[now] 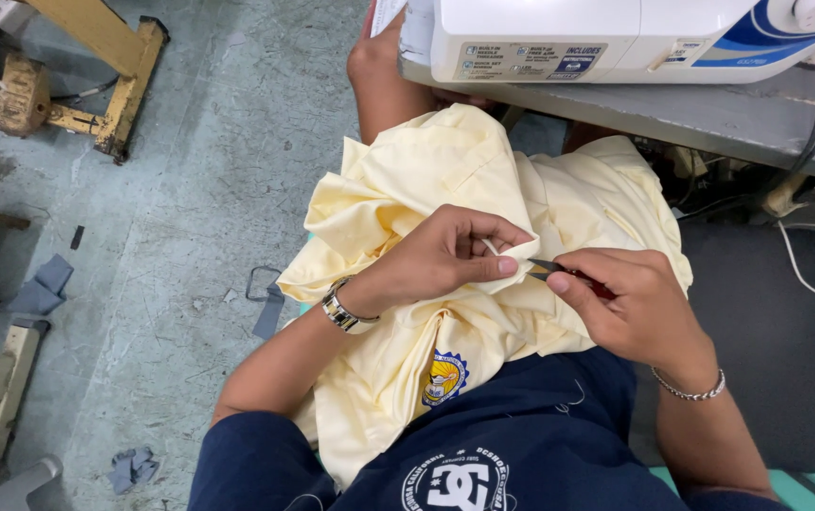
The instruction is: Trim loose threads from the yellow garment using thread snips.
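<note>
A pale yellow shirt with a round blue and yellow badge lies bunched on my lap. My left hand, with a metal watch on the wrist, pinches a fold of the yellow cloth between thumb and fingers. My right hand, a thin bracelet on its wrist, grips a small dark thread snip whose tip touches the pinched fold. Most of the snip is hidden inside my fingers.
A white sewing machine stands on a grey table at the top, with cables hanging at the right. Yellow wooden frames stand at the left on the concrete floor. Blue cloth scraps lie about.
</note>
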